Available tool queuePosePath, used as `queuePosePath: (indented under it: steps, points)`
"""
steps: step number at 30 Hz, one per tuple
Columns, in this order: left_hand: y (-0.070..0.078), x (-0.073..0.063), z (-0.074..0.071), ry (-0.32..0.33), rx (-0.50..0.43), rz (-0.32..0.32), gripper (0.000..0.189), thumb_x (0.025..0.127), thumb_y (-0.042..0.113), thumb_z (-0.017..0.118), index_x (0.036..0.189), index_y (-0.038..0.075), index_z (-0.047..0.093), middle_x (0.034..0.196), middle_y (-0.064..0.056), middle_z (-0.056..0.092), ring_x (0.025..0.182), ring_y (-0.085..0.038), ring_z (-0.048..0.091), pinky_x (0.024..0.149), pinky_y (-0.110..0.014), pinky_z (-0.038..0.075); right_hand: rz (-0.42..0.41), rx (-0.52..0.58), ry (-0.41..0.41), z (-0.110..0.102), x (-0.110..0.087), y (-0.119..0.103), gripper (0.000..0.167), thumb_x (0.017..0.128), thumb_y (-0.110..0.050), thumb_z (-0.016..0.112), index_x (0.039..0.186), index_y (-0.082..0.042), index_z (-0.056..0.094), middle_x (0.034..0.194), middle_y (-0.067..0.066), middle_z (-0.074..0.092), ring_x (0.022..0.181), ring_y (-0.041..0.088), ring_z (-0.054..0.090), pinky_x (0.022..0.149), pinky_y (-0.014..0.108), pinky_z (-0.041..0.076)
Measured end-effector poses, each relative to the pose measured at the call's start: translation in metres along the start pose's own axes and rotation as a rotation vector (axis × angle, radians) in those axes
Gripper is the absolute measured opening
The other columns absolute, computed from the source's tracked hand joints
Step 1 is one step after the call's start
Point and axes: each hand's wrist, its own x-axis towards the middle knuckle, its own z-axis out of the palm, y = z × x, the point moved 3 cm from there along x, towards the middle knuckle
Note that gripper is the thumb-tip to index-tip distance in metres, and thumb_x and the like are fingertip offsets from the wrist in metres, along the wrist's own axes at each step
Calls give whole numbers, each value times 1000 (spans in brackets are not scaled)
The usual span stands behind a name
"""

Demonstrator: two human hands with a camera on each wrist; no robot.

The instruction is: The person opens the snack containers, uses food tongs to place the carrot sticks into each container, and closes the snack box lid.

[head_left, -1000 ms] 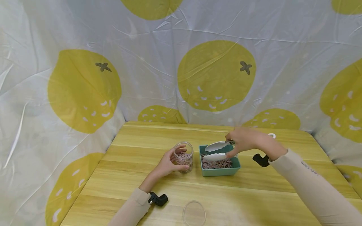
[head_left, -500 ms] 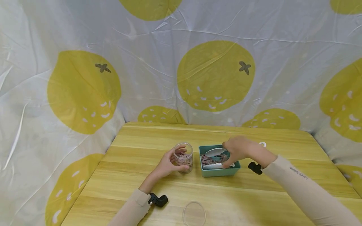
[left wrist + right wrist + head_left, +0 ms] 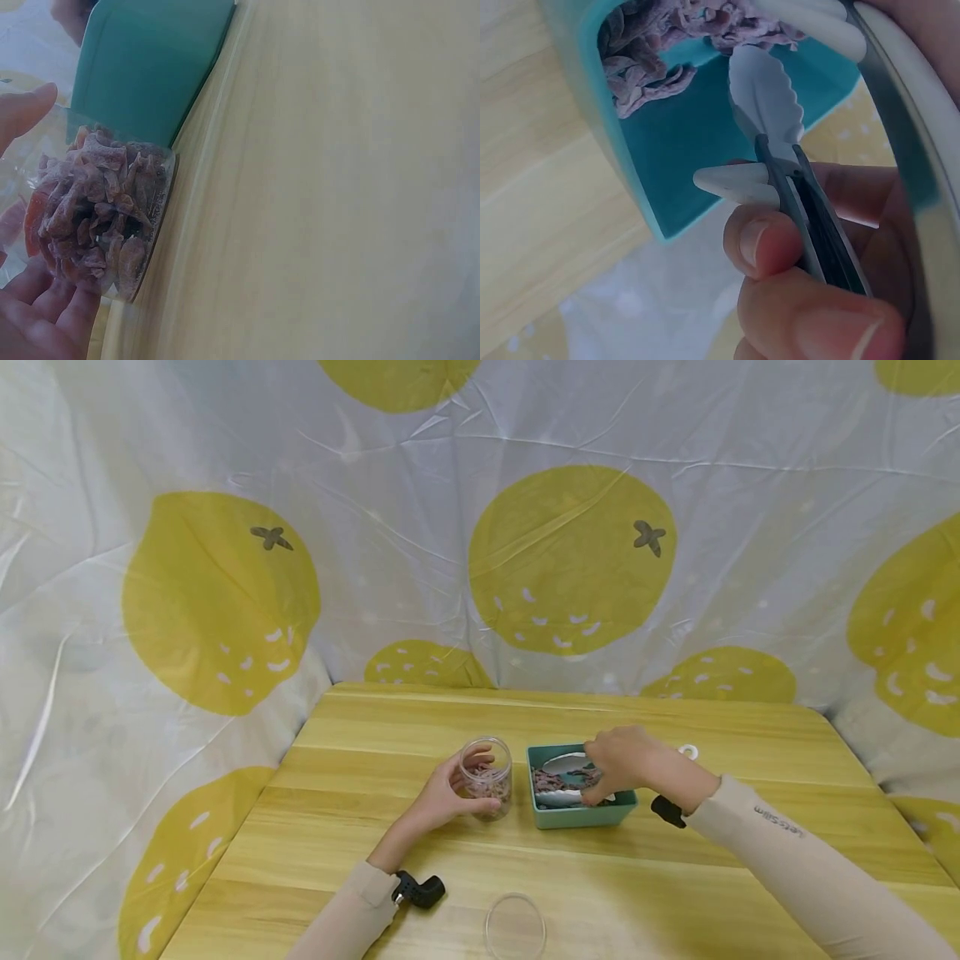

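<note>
My left hand holds a clear jar, thumb on the near side and fingers round the far side. Shrivelled purplish-brown dried strips fill the jar's lower part, and its mouth is uncovered. To its right stands a teal rectangular box with more dried strips in it. My right hand grips metal tongs with white scalloped tips. The tongs' two tips are spread apart down inside the box among the strips. In the right wrist view, part of the box floor shows bare.
A clear round lid lies on the wooden table near its front edge. Behind the table hangs a pale curtain with yellow fruit prints. A white hanging ring at the tongs' end shows beyond the right wrist.
My right hand has come down and slightly left, lowering the tongs from above the box into the strips. My left hand and the jar have stayed in place.
</note>
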Motion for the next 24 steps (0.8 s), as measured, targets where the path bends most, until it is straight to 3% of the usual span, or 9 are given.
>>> queuePosePath:
  steps: [9, 18, 24]
  points:
    - [-1, -1, 0, 1, 14, -5, 83, 77, 0, 85, 148, 4, 42, 143, -21, 52, 132, -30, 49, 105, -30, 42, -43, -30, 65, 1, -1, -7, 43, 85, -51, 76, 75, -14, 56, 62, -4, 47, 49, 10, 40, 47, 26, 33]
    - [-3, -1, -1, 6, 23, -6, 83, 78, 0, 85, 149, 5, 42, 143, -19, 52, 131, -29, 50, 104, -33, 44, -129, -147, 199, 4, -6, -7, 41, 87, -46, 76, 72, -14, 54, 57, -4, 41, 47, 9, 30, 44, 24, 24]
    - [-2, 0, 0, 3, 12, 0, 82, 78, -1, 85, 148, 4, 42, 143, -22, 51, 131, -31, 50, 102, -28, 44, -186, -149, 252, 6, -8, -3, 38, 87, -44, 76, 74, -14, 57, 57, -5, 40, 46, 8, 30, 44, 23, 23]
